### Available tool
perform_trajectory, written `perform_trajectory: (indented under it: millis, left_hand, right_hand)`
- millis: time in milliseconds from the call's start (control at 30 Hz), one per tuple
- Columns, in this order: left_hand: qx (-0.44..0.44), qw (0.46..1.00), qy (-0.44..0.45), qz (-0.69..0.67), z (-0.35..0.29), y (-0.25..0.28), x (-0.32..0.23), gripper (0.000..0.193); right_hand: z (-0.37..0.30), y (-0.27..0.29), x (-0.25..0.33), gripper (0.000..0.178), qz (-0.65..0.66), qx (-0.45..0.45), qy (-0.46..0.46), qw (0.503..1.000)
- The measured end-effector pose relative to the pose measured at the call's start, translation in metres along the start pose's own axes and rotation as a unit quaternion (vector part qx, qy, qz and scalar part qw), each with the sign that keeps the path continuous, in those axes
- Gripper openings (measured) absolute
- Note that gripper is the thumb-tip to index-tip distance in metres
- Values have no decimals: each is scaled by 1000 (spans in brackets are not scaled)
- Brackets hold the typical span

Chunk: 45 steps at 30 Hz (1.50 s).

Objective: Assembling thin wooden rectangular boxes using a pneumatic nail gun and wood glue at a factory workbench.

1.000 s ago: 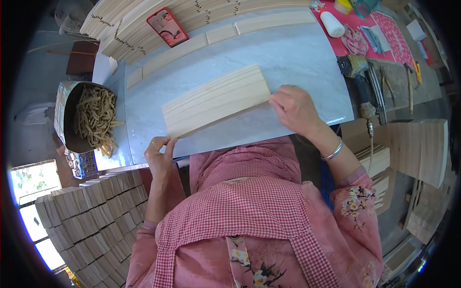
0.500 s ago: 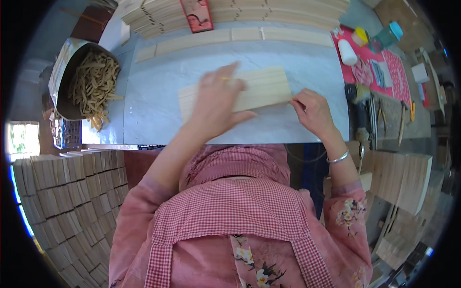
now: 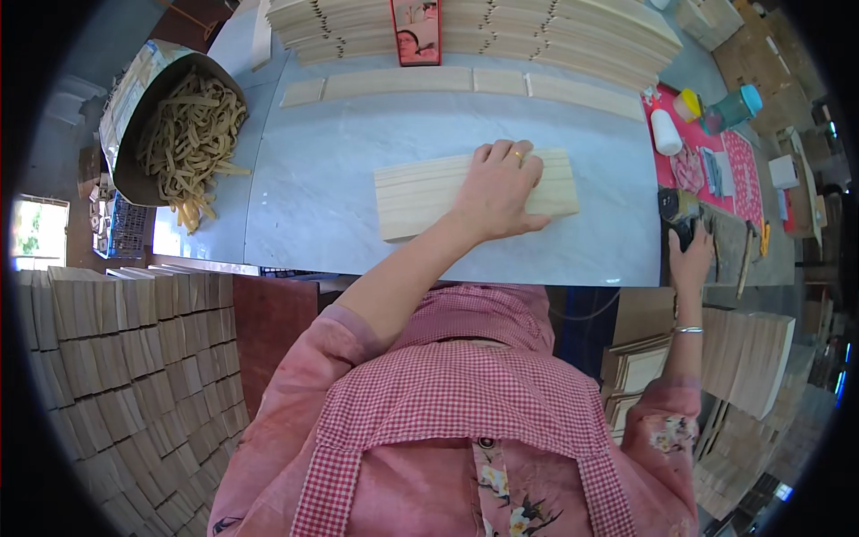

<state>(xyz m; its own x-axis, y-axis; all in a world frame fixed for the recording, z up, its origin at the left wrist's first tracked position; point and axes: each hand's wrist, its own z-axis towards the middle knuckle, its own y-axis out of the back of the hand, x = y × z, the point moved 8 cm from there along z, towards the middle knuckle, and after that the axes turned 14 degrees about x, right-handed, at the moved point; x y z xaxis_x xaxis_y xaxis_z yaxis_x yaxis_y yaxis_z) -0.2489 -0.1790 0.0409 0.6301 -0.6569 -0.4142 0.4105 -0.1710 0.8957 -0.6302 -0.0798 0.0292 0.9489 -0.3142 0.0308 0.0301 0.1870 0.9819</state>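
A pale wooden board (image 3: 420, 192) lies at a slight slant on the table in front of me. My left hand (image 3: 503, 192), with a ring on one finger, spans its right part. Fingers reach over the board's far edge and the thumb sits by the near edge, so the hand grips it across its width. At the table's right side, my right hand (image 3: 692, 255) is closed round the black body of a hand-held power tool (image 3: 677, 208) with a yellowish head. The palm side of that hand is hidden.
Stacked thin boards (image 3: 573, 36) and a red-framed mirror (image 3: 417, 36) stand at the back, behind a row of flat strips (image 3: 403, 81). Left is a container of curled strips (image 3: 192, 134). Right are a white bottle (image 3: 665, 132) and a teal-lidded jar (image 3: 734, 109). Wood blocks (image 3: 134, 331) are piled lower left.
My right hand has left the board's right end and moved right onto the power tool. My left hand has shifted right along the board and settled on it. The view has shifted too.
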Motion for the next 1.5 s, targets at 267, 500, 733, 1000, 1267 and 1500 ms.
perform_trajectory:
  millis: [267, 500, 733, 1000, 1267, 1500]
  left_hand:
    - [9, 1000, -1, 11, 2, -9, 0, 59]
    - [-7, 1000, 15, -17, -2, -3, 1, 48]
    - [-9, 1000, 16, 0, 0, -2, 5, 48]
    - [-14, 1000, 20, 4, -2, -3, 3, 49]
    - [-11, 1000, 19, 10, -1, -3, 2, 50]
    - [3, 1000, 14, 12, -3, -2, 5, 65]
  right_hand:
    - [28, -57, -80, 53, 28, 212, -114, 970]
    - [24, 38, -4, 24, 199, 297, -154, 921]
    - [-30, 107, 144, 22, 285, 312, -24, 906]
    - [-34, 121, 187, 23, 323, 305, 58, 894]
    - [-38, 109, 187, 23, 328, 356, -3, 875]
    - [-43, 106, 186, 23, 305, 385, -53, 869]
